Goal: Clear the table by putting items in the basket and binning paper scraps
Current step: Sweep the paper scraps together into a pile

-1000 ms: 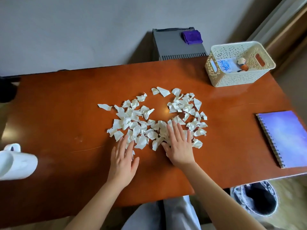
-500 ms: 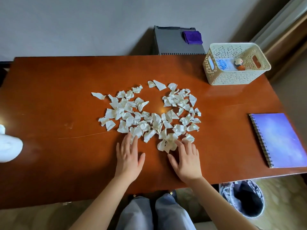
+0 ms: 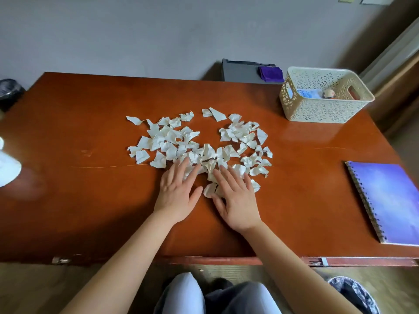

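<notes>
A: Where are the paper scraps (image 3: 199,143) found, and how is the spread laid out?
B: They are scattered over the middle of the worktop (image 3: 79,189); the spread is wider than it is deep, so its long axis is run from left to right; two loose clusters can be made out, joined along the near side

A: How are the hands placed?
B: The left hand (image 3: 176,193) and the right hand (image 3: 235,198) are laid flat, palms down, side by side but apart; the fingers are held straight and pointed away from the body, with their tips rested on the nearest scraps; nothing is gripped

A: And the other task things?
B: The basket (image 3: 322,109) is stood at the far right corner, with a handle slot cut in each short end; a blue-printed packet (image 3: 309,94) and a small round object (image 3: 328,93) are seen inside; the notebook (image 3: 390,200) is laid flat by the right edge, well apart from the scraps, its long axis run from near to far and its spiral binding turned toward them; the bin (image 3: 356,295) is partly seen on the floor at lower right

A: What of the surface and the room?
B: The worktop is of glossy reddish-brown wood; a plain grey wall (image 3: 136,30) is seen behind it; a grey box (image 3: 242,71) with a purple cloth (image 3: 271,73) on it is set against that wall; a white object (image 3: 6,166) is cut off at the left edge and cannot be identified
</notes>
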